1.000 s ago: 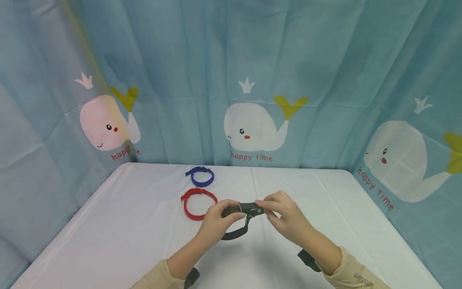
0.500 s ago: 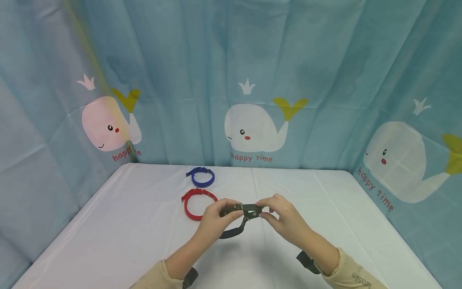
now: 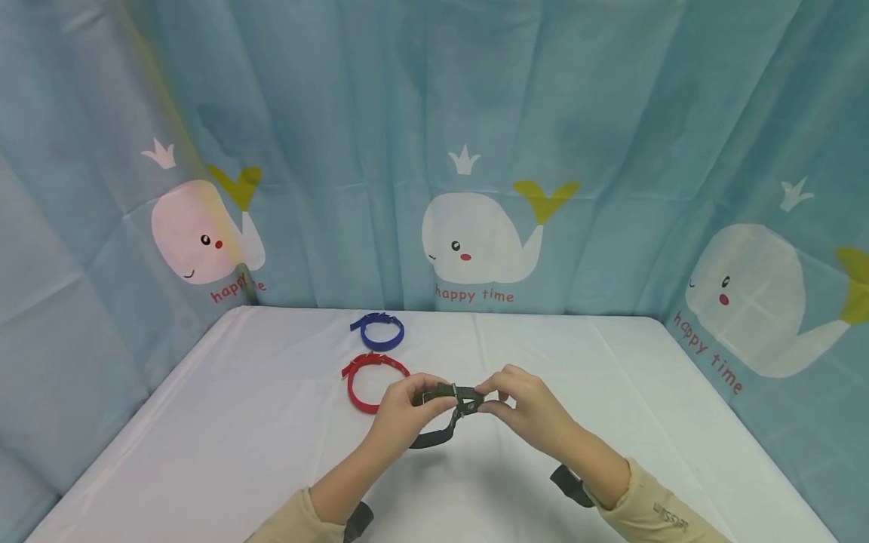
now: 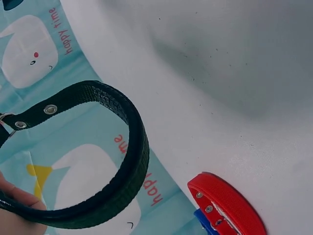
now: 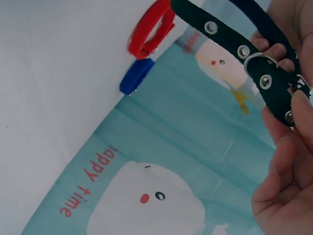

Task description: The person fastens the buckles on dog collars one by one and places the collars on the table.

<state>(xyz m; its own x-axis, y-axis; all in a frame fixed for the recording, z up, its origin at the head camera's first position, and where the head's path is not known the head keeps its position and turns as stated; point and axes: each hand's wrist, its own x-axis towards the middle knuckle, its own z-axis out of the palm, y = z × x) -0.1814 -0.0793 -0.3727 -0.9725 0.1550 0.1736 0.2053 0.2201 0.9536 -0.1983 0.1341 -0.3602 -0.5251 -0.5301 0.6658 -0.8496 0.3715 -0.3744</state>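
Above the table, both hands hold a dark green collar [image 3: 434, 437] with metal eyelets and a metal ring. My left hand [image 3: 400, 413] pinches its band at the left, near the buckle, between thumb and fingers. At the other side, the thumb and fingers of my right hand [image 3: 532, 411] pinch the eyeleted strap end. In the right wrist view the collar [image 5: 281, 93] shows several eyelets, with the right thumb over the part by the buckle, which is partly hidden. The collar's loop [image 4: 139, 152] hangs curved in the left wrist view.
A red collar [image 3: 363, 407] lies buckled on the white table [image 3: 204, 422], just beyond the left hand. Behind it is a blue collar [image 3: 382, 345], also in a ring. A blue curtain [image 3: 326, 151] with whale prints stands around the table's back and sides.
My right hand has shifted slightly left, closer to the left hand, bringing the strap end with it. The left hand stays nearly in place. The red and blue collars have not moved.
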